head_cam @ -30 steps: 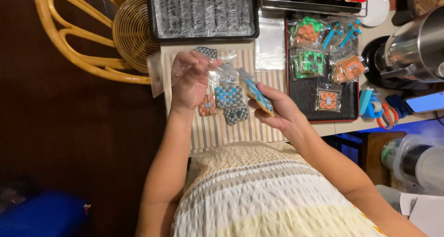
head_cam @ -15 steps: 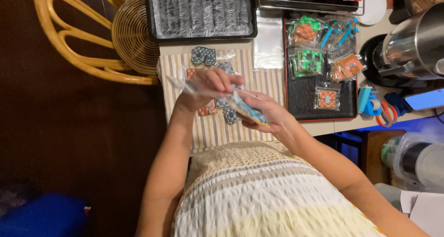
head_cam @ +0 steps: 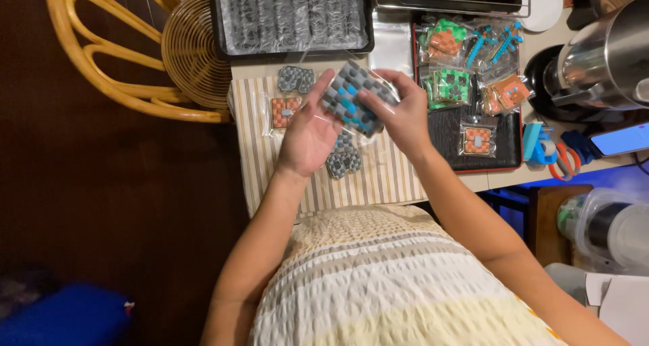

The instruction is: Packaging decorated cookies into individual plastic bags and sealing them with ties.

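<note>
We see left hand (head_cam: 307, 133) and right hand (head_cam: 399, 113), fingers gripping bagged grey-blue cookie (head_cam: 353, 99) between them (clear wrap) above striped cloth (head_cam: 378, 177) on tabletop (head_cam: 497, 179).

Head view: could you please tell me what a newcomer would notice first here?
Both hands, left hand and right hand, hold a bagged grey-and-blue cookie above a striped cloth. More bagged cookies lie on a dark tray to the right; a rattan chair stands left.
</note>
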